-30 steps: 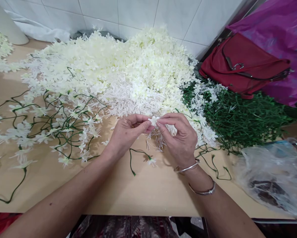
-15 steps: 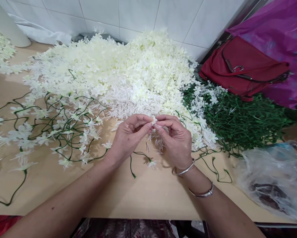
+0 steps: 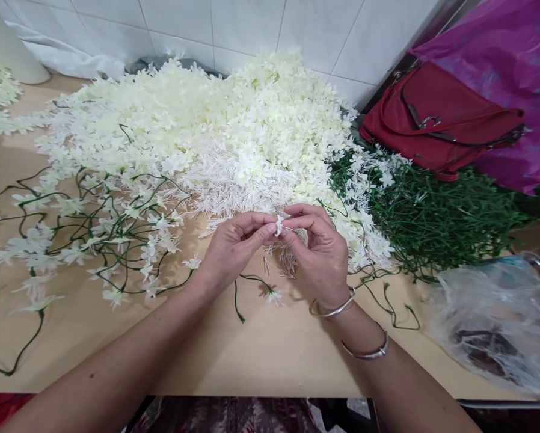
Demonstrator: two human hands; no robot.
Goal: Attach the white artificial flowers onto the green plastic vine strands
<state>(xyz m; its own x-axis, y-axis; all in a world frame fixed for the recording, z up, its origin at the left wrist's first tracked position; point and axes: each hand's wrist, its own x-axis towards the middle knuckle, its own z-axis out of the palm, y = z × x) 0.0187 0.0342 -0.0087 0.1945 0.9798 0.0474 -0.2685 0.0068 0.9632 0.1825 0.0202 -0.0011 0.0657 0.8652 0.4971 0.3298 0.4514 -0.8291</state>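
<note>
Between thumb and fingertips, my left hand [image 3: 231,246] pinches a small white artificial flower [image 3: 279,226]. My right hand [image 3: 319,255], with two silver bangles on the wrist, is closed in a pinch on a thin white stamen [image 3: 288,228] that meets the flower. Just behind my hands lies a heap of white stamens [image 3: 225,186], backed by a big mound of cream flower heads [image 3: 270,108]. One white flower on a green stem [image 3: 274,297] rests on the table below my hands.
Flowers on green stems [image 3: 116,240] spread over the left of the table [image 3: 252,367]. At right are a pile of green stems [image 3: 450,222], a red handbag [image 3: 450,114], a purple plastic bag [image 3: 504,54] and a clear plastic bag [image 3: 500,325]. A tiled wall [image 3: 247,24] stands behind.
The flower between my fingertips has turned, now showing more side-on. My hands are otherwise almost in the same place, and the view has shifted slightly.
</note>
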